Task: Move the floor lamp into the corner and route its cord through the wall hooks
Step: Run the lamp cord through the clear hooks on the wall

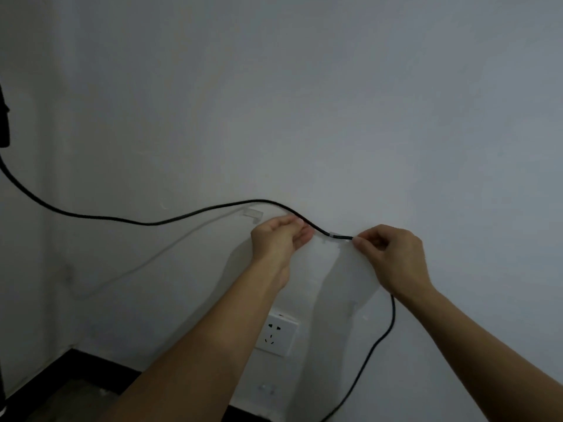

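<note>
A black cord (170, 220) runs from the lamp's dark part (4, 123) at the left edge across the white wall. It sits in a clear wall hook (331, 234) between my hands. My left hand (281, 237) pinches the cord just left of that hook. My right hand (388, 254) pinches it just to the right, and the cord drops below my right wrist toward the floor. A second clear hook (253, 215) is on the wall to the left, just below the cord and holding nothing.
A white wall socket (277, 335) sits below my hands, partly behind my left forearm. Another clear hook (353, 306) and one near the dark skirting (266, 388) are lower on the wall. The room corner is at the left.
</note>
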Tool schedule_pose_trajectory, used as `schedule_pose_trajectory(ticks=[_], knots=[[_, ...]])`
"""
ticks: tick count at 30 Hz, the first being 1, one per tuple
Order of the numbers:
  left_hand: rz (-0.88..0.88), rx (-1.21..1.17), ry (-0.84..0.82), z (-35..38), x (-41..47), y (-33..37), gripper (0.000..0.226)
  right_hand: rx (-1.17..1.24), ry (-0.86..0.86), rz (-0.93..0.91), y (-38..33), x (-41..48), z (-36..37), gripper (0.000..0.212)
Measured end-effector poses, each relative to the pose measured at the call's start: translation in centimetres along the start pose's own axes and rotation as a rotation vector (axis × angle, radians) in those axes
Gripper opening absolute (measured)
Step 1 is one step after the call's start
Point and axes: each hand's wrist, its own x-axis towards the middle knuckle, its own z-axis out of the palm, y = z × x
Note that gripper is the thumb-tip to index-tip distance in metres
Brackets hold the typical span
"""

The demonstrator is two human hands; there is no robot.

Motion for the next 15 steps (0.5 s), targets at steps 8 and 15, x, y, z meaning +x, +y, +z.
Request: schedule_pose_trajectory(ticks=[8, 15], knots=[[0.061, 0.053, -0.014, 0.2, 0.3, -0.2, 0.020, 0.143, 0.024, 0.095, 0.8, -1.5, 2.3, 0.014], [0.065, 0.186, 0.065, -1.8, 0.7, -1.1, 0.006, 0.368, -0.149, 0.291, 4.4, -6.6, 3.5, 0.010]])
